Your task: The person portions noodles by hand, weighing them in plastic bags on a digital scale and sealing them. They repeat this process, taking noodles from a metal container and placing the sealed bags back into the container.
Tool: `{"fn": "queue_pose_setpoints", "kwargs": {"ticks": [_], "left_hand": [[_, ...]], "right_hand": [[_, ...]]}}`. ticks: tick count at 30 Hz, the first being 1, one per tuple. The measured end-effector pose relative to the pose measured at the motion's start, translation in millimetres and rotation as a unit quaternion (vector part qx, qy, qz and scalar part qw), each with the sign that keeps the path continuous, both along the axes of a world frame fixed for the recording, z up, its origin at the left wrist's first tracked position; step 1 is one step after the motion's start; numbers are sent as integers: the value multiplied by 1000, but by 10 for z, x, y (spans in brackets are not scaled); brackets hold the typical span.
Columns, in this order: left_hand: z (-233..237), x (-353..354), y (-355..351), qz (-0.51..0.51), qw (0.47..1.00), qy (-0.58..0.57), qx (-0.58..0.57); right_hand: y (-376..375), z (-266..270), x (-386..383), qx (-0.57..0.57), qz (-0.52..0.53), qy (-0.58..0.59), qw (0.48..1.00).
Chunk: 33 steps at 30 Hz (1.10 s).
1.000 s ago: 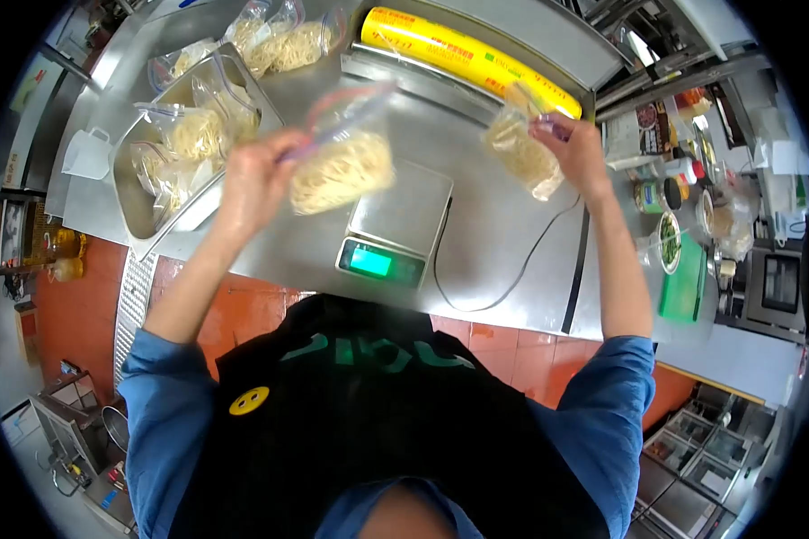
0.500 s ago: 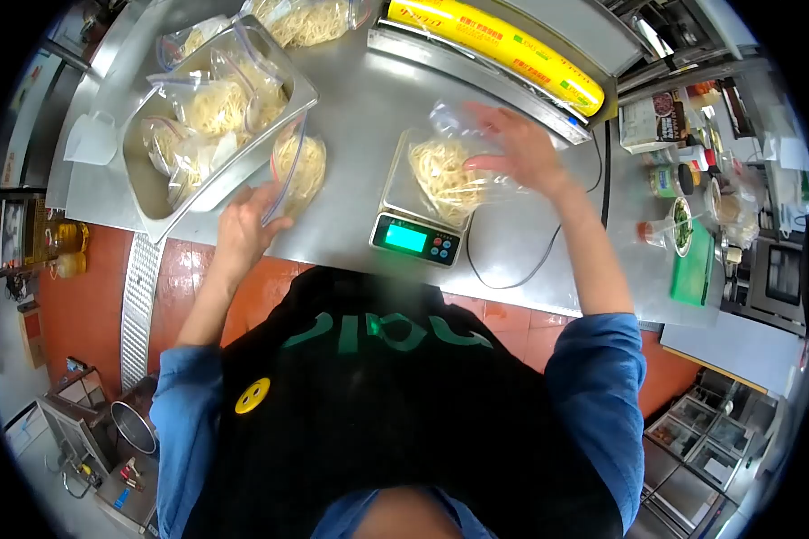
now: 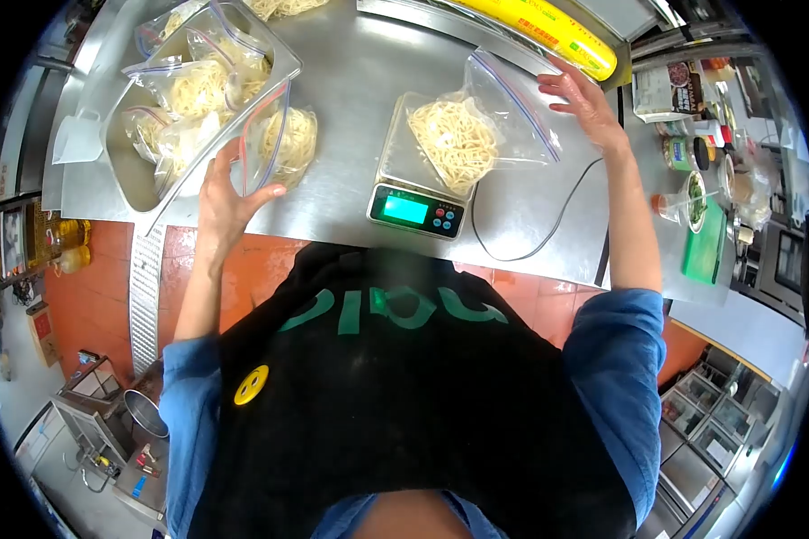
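A clear zip bag of noodles [image 3: 456, 139] lies on the kitchen scale [image 3: 416, 211], whose display glows green. Its zip edge points right, towards my right hand [image 3: 586, 106], which is raised beside it with fingers apart and nothing in them. A second zip bag of noodles [image 3: 289, 144] sits on the steel table left of the scale. My left hand [image 3: 227, 199] is at the mouth of this bag, thumb and fingers spread on either side of its near edge; whether they touch the plastic is hard to make out.
A steel tray [image 3: 135, 199] with several bagged noodle portions stands at the left, a white plastic container [image 3: 78, 137] beside it. Across the back lies a yellow wrap box [image 3: 557, 34]. A cable [image 3: 539, 247] curves right of the scale. Jars and a green board [image 3: 706, 242] are at the far right.
My right hand has left the bag on the scale and moved right and up; that bag's zip end now lies spread out. My left hand has opened wider beside the other bag.
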<state>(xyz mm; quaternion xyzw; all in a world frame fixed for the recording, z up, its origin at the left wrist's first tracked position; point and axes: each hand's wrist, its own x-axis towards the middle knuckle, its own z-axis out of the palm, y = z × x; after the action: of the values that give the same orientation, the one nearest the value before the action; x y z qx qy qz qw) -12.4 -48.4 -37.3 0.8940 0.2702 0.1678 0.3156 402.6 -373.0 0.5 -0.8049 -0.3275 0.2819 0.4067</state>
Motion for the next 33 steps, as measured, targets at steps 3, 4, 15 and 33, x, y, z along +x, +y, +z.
{"fn": "queue_pose_setpoints", "kwargs": {"ticks": [3,4,15,33], "left_hand": [[63,11,-12,-4,1000,15,-18],[78,11,-16,-2,1000,18,-23],[13,-224,49,22,998,60,-16],[-137,198,-476,185,916,-272,-228]], "right_hand": [[-107,-21,45,-4,-11,9,1000],[-124,-28,55,-8,-11,8,1000],[50,-45,-116,-49,102,-21,993],[-523,-393,269,-253,105,-399,875]]}}
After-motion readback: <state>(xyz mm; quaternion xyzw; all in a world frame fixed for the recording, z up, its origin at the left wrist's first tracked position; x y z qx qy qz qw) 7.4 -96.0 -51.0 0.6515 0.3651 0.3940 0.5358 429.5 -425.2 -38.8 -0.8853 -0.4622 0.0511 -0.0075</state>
